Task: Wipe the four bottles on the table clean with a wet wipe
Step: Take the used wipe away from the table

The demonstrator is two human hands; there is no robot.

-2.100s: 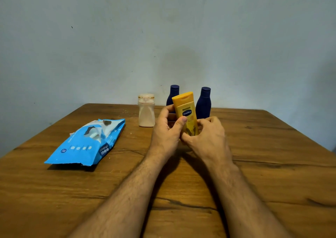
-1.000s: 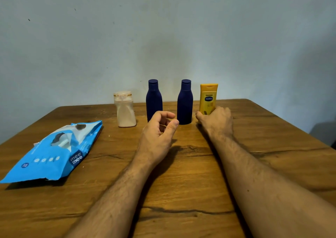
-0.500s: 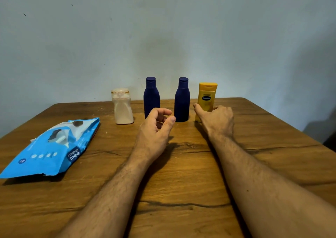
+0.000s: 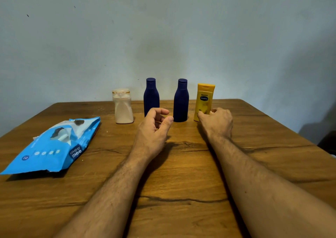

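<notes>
Your right hand (image 4: 217, 122) is at the foot of the yellow bottle (image 4: 205, 101), thumb and fingers closed lightly around its lower part; the bottle stands upright on the wooden table (image 4: 181, 174), base down, label facing you. The contact itself is partly hidden by the back of the hand, so how firm the hold is cannot be told.

Your left hand (image 4: 154, 126) hovers to the left of the right one, half curled, thumb and forefinger apart, with nothing in it. No wipe is visible in either hand.

Just beyond your left thumb tip stands the right blue bottle (image 4: 181, 101), upright, cap on. It sits between your two hands and just beside the yellow bottle, with a gap between them. Behind the knuckles of your left hand stands the left blue bottle (image 4: 151, 97), also upright and capped; its base is hidden by your fingers.

Further left of that hand, near the second blue bottle but apart from it, stands the pale cream bottle (image 4: 123, 108), upright.

Well to the left of your left forearm, nearer to you, the blue wet wipe pack (image 4: 52, 146) lies flat on the table with its top flap area facing up.
</notes>
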